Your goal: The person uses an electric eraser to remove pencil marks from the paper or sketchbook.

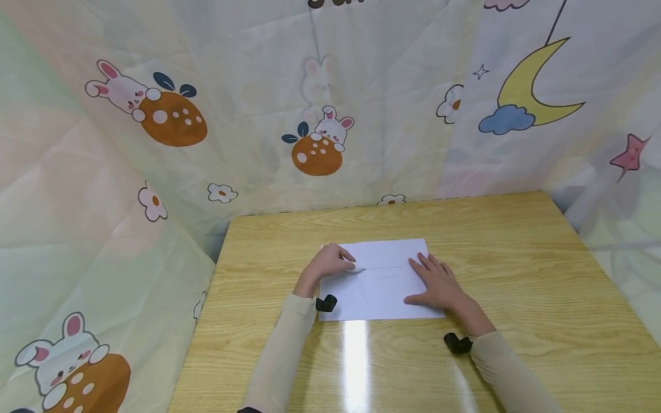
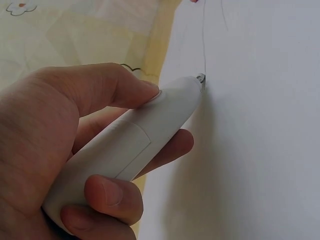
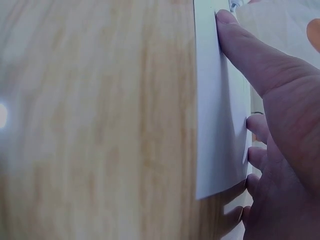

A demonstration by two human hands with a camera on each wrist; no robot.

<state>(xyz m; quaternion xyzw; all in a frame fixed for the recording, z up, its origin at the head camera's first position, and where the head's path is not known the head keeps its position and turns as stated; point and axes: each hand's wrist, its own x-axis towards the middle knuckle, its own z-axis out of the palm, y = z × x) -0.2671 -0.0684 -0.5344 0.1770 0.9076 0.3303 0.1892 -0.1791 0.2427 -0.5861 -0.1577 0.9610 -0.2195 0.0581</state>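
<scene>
Centrally, my left hand is curled round a thick white plastic pen-shaped tool, smooth and rounded, with a seamed panel along its side and a taper to a small metallic-looking tip. The tip meets a white rectangular paper sheet at the left end of a thin dark line. My right hand, fingers spread and gripping nothing, rests on the sheet's right side. Beneath lies a yellow-brown wood-grained table.
</scene>
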